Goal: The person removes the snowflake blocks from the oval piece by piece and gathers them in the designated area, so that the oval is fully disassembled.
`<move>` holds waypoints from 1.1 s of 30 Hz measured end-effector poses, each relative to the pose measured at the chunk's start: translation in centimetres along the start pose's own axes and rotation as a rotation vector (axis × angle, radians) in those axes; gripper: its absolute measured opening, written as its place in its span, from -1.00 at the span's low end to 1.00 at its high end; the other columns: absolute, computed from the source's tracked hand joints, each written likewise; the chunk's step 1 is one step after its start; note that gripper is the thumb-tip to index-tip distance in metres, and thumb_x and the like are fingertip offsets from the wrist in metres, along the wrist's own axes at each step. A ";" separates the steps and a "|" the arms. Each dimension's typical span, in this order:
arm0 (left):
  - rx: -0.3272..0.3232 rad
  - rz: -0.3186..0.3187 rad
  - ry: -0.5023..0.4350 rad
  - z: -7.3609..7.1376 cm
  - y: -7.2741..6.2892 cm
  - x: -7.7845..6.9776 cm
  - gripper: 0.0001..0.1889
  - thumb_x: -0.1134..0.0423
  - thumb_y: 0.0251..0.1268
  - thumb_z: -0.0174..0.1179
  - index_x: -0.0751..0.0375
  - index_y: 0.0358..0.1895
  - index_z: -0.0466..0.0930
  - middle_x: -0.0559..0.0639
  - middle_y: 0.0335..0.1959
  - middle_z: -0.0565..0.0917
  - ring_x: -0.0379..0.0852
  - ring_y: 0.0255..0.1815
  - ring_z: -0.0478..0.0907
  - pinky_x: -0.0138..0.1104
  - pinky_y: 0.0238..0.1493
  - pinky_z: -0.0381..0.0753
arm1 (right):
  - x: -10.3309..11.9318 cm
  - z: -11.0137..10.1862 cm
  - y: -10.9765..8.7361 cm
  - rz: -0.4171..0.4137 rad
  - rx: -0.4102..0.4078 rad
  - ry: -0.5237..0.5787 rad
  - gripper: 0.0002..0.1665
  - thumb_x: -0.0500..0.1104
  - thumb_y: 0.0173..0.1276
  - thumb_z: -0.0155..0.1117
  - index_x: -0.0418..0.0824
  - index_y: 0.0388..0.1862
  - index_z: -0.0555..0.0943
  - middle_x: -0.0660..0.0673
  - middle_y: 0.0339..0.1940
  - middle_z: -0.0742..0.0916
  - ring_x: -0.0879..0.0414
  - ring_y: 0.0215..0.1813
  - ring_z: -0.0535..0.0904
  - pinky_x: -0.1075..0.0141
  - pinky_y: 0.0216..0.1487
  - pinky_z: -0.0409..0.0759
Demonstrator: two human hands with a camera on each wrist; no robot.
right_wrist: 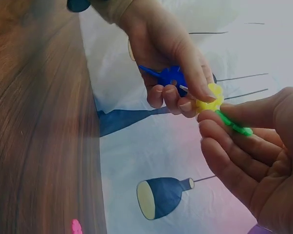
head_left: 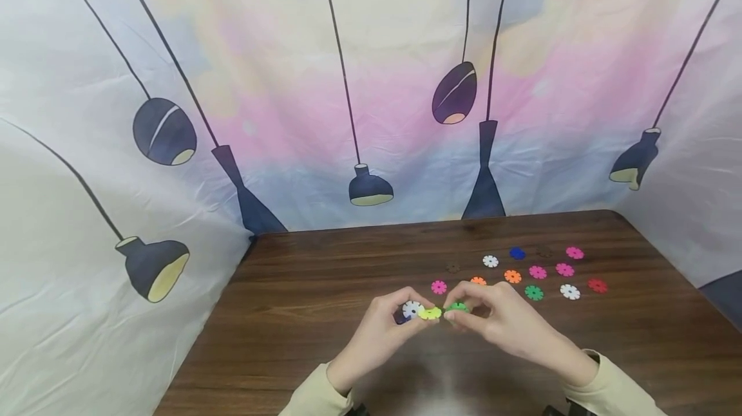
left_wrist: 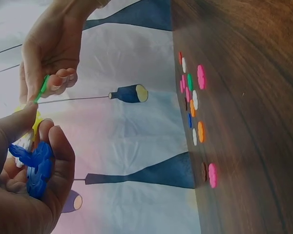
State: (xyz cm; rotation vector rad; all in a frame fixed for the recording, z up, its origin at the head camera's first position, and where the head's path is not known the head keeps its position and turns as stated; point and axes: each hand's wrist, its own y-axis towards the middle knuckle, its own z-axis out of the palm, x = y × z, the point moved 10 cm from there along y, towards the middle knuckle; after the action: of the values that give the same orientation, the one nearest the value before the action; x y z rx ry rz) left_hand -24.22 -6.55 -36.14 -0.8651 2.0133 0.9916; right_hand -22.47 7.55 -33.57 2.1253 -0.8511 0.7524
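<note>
In the head view my left hand pinches a yellow notched plastic disc, which is joined to a white disc. Blue discs, set at angles to each other, belong to the same cluster and lie against my left fingers in the left wrist view. My right hand grips a green disc between thumb and fingers. The green disc's edge meets the yellow disc in the right wrist view; whether their slots interlock is hidden by the fingertips.
Several loose discs lie on the dark wooden table beyond and right of my hands, among them a pink disc, a green one and a red one. A lamp-printed cloth hangs behind the table.
</note>
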 end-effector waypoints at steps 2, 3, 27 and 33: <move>-0.018 -0.003 0.012 -0.4 0.0 0.0 -0.87 0.16 0.29 0.41 -0.02 -0.15 0.69 -0.18 -0.27 0.74 -0.29 -0.42 0.55 -0.38 -0.41 0.61 | -0.2 -0.3 0.0 0.007 -0.017 0.002 -0.92 -0.09 0.44 0.35 0.05 -0.12 0.66 0.16 -0.43 0.76 0.22 -0.42 0.69 0.29 -0.39 0.64; -0.025 -0.012 0.013 -0.6 0.0 0.1 -0.87 0.15 0.28 0.41 -0.05 -0.16 0.69 -0.19 -0.26 0.74 -0.28 -0.43 0.55 -0.38 -0.41 0.60 | -0.4 -0.4 0.1 0.015 -0.023 0.005 -0.90 -0.07 0.44 0.34 0.04 -0.11 0.67 0.14 -0.42 0.77 0.20 -0.41 0.70 0.28 -0.38 0.64; -0.045 -0.080 -0.014 -1.9 0.1 0.3 -0.79 0.31 0.42 0.23 -0.02 0.02 0.67 0.04 -0.35 0.66 -0.25 -0.49 0.57 -0.43 -0.51 0.51 | -9.3 -1.2 0.3 0.287 0.033 0.000 -0.83 -0.18 0.48 0.27 -0.22 -0.03 0.58 -0.08 -0.22 0.78 -0.09 -0.17 0.72 0.22 -0.18 0.69; -0.049 -0.084 -0.013 -2.1 0.0 0.5 -0.81 0.28 0.43 0.24 -0.03 0.01 0.67 -0.04 -0.34 0.67 -0.22 -0.42 0.63 -0.40 -0.46 0.56 | -11.6 -0.8 0.2 0.297 0.055 -0.044 -0.89 -0.13 0.47 0.29 -0.14 -0.12 0.66 -0.08 -0.36 0.74 -0.03 -0.33 0.66 0.28 -0.40 0.59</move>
State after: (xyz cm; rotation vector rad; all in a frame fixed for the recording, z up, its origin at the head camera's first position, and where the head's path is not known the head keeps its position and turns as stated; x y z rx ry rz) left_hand -25.13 -8.42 -35.61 -0.9591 1.9325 1.0006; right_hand -29.96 11.95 -41.32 2.0940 -1.1991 0.8901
